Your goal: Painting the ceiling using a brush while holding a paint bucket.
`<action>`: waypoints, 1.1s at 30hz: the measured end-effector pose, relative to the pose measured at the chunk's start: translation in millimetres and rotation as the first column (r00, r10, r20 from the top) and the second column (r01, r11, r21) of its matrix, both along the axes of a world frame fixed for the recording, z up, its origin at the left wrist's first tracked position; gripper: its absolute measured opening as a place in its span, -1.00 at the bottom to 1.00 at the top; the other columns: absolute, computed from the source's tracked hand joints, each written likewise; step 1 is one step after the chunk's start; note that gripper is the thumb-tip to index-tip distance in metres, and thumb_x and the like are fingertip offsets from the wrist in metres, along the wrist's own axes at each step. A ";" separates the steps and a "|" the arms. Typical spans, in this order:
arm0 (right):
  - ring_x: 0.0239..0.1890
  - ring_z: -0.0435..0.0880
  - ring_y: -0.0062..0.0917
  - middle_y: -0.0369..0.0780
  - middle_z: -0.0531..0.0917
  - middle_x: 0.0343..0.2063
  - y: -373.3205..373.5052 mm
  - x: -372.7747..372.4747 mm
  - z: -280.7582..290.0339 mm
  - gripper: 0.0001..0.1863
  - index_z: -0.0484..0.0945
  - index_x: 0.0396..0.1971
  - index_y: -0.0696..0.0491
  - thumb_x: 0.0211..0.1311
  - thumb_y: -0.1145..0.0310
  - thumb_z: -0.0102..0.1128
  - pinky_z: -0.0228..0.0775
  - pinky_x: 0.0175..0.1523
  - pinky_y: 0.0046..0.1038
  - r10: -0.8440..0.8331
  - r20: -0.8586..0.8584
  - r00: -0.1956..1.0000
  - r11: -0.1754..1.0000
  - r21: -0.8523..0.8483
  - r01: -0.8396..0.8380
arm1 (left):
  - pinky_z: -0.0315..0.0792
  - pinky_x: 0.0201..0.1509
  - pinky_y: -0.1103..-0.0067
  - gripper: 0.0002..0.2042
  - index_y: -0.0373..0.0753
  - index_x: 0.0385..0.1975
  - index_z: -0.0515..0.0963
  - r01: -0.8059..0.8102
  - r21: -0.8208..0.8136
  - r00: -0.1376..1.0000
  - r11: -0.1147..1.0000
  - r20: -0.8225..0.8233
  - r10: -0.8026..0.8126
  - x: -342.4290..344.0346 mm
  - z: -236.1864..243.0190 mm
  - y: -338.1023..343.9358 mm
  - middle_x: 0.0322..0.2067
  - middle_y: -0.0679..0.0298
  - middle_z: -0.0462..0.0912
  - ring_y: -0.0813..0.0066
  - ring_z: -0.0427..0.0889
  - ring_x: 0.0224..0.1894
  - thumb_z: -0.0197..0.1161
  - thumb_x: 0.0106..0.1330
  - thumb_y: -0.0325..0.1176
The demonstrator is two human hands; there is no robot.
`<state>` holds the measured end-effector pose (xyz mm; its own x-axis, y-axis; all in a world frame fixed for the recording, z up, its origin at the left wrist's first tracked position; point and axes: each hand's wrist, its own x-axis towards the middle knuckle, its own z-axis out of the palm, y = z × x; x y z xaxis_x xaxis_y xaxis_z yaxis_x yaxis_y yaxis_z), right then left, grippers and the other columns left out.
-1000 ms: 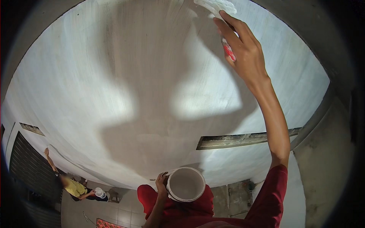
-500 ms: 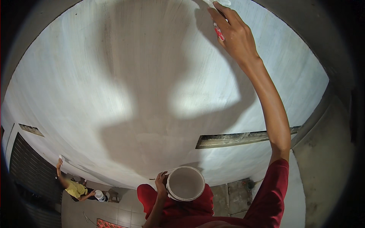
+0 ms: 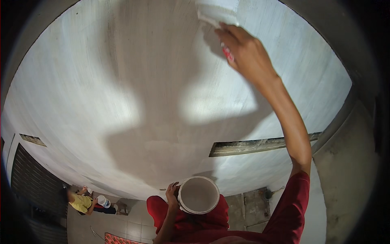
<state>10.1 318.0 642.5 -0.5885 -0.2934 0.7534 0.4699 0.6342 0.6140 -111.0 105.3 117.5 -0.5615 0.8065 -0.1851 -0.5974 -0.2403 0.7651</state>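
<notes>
Nearest: pale bucket point(image 3: 198, 212) at lap level over red trousers point(image 3: 156, 209), mouth up. L hand point(image 3: 172, 196) is curled round its left side, gripping it, tho some fingers are hidden. Fill level: can't tell. Best held upright & close in, so any drips off the rim prob. don't reach the clothes.

Farther out: R arm's stretched up; R hand point(image 3: 250, 55) is closed on the red handle point(image 3: 228, 53) of a flat tool point(image 3: 208, 19), its wide whitish head at or v. near the wall, top of view. Brush or blade, can't tell. For good strokes, IMO: even, light pressure across full width, steady angle, slight overlap, no stopping mid-pass.

Beyond: pale, streaky wall point(image 3: 81, 89) w/ a big shadow point(image 3: 158, 101) down the middle; worth leaning aside to check for thin spots there. Recessed slot point(image 3: 248, 147) lower R: best to ease off before its edge.

Farthest, lower L: co-worker in yellow point(image 3: 82, 203) w/ another pail point(image 3: 103, 201), well apart, so prob. no clash.
</notes>
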 end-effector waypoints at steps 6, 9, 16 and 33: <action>-0.32 0.60 -0.31 0.02 0.53 -0.10 -4.4 10.0 -86.7 -0.68 0.55 -0.27 0.24 -0.11 0.48 0.17 0.56 -0.20 -0.50 0.018 0.174 0.985 0.997 -0.071 -0.006 | 0.46 -0.11 0.44 -0.67 -0.37 -0.04 0.40 0.026 0.049 1.000 0.998 0.015 -0.027 -1.0 -2.9 1.0 -0.30 0.04 0.62 0.27 0.61 -0.24 -0.01 0.31 -0.28; -0.31 0.62 -0.29 0.02 0.54 -0.13 -22.6 19.6 -123.7 -0.70 0.54 -0.27 0.25 -0.09 0.50 0.17 0.56 -0.24 -0.47 0.011 0.302 0.953 0.981 -0.188 0.048 | 0.47 -0.05 0.44 -0.70 -0.42 -0.07 0.41 0.031 0.046 0.999 0.998 0.024 -0.032 -1.7 0.4 0.5 -0.24 -0.06 0.63 0.23 0.64 -0.21 -0.02 0.30 -0.36; -0.34 0.64 -0.41 -0.10 0.67 -0.34 -16.9 22.2 -53.5 -0.79 0.61 -0.26 0.20 0.04 0.57 0.19 0.49 -0.18 -0.44 0.290 0.257 0.922 0.707 -0.706 -0.025 | 0.47 -0.07 0.45 -0.70 -0.42 -0.07 0.42 0.010 0.030 1.000 1.000 0.019 -0.010 -2.8 -0.3 1.3 -0.28 -0.02 0.63 0.25 0.64 -0.23 -0.02 0.31 -0.36; -0.42 0.67 -0.24 0.01 0.68 -0.42 -49.0 6.6 67.7 -0.76 0.61 -0.31 0.31 -0.04 0.62 0.09 0.53 -0.20 -0.38 0.074 0.077 0.994 0.994 -0.086 -0.068 | 0.45 -0.05 0.45 -0.69 -0.42 -0.05 0.40 0.010 0.018 0.999 1.000 -0.033 -0.009 1.4 2.7 2.7 -0.25 -0.04 0.62 0.26 0.63 -0.20 -0.05 0.34 -0.34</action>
<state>16.7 269.0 710.1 -0.6275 -0.2751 0.7284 0.3736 0.7144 0.5916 -109.7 108.0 120.2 -0.5593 0.8149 -0.1520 -0.5741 -0.2485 0.7801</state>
